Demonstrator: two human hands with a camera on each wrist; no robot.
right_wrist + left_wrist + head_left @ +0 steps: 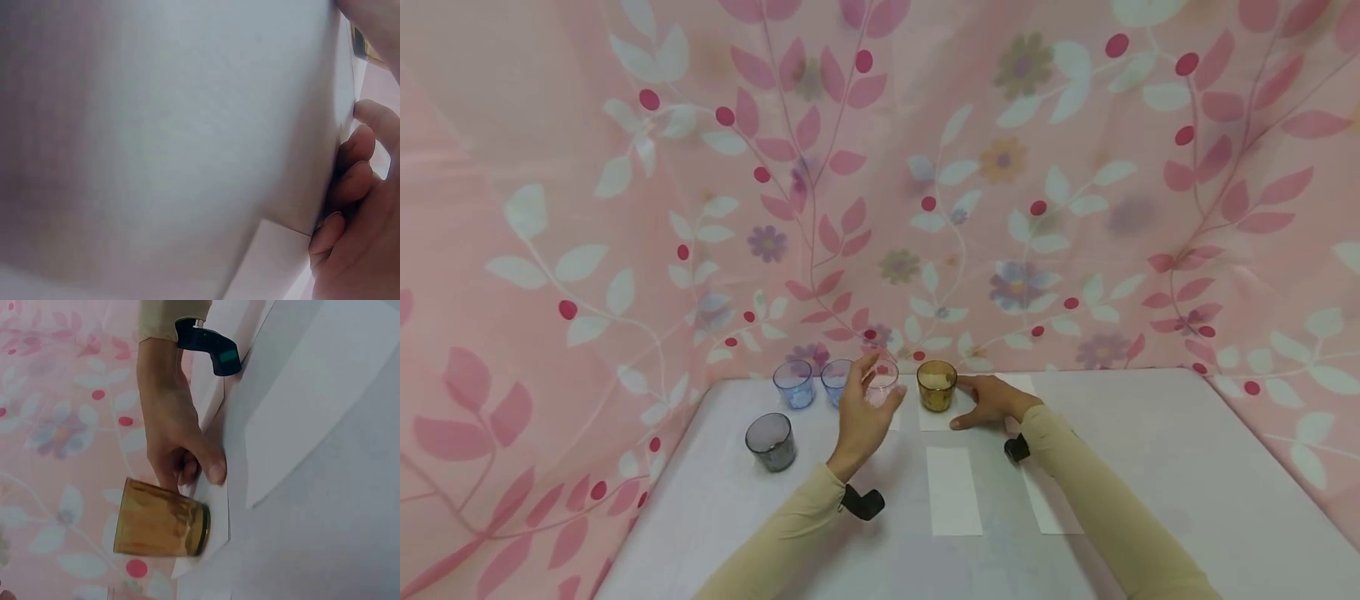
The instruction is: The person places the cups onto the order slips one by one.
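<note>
In the head view my left hand (863, 419) is raised in front of the pink glass (883, 377), thumb and fingers spread apart and overlapping it. My right hand (992, 398) rests low beside the amber glass (937, 388), its index finger reaching the glass's side and its thumb standing off. The left wrist view shows that amber glass (156, 519) upright on a white paper strip, with loosely bent fingers of the right hand (175, 428) near its base. Up close, the right wrist view has the bent fingers (353, 184) with nothing gripped between them.
A blue glass (794, 387) and a bluish-violet glass (832, 385) stand left of the pink one. Nearer sits a grey glass (771, 443). White paper strips (953, 492) lie on the white table (850, 558). A pink floral curtain (880, 167) hangs behind.
</note>
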